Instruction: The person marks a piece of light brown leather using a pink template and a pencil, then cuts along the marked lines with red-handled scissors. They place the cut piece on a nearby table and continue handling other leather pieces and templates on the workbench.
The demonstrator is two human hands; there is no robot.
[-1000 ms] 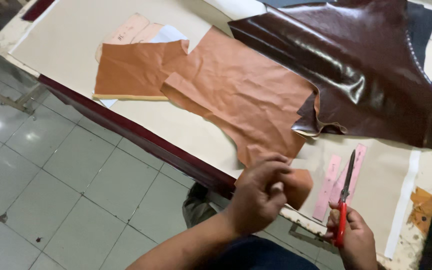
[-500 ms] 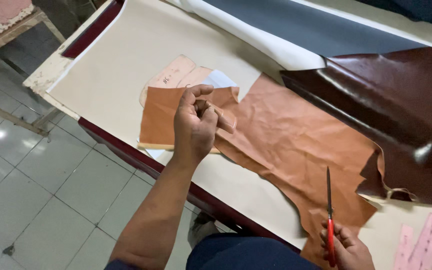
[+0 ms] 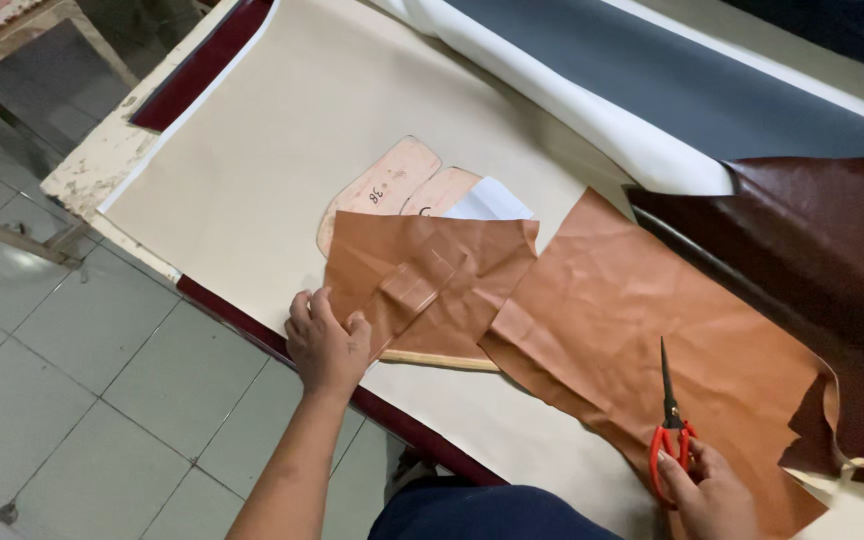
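While left hand pressed flat, fingers spread, on the near corner of the small tan leather piece on the table, right hand gripped red-handled scissors, blades closed, over the larger tan hide

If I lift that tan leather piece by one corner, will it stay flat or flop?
The tan leather piece would probably flop: it is creased and lies limp on the table. It looks thin, so likely light. Its far edge tucks under the dark brown hide, which might drag.
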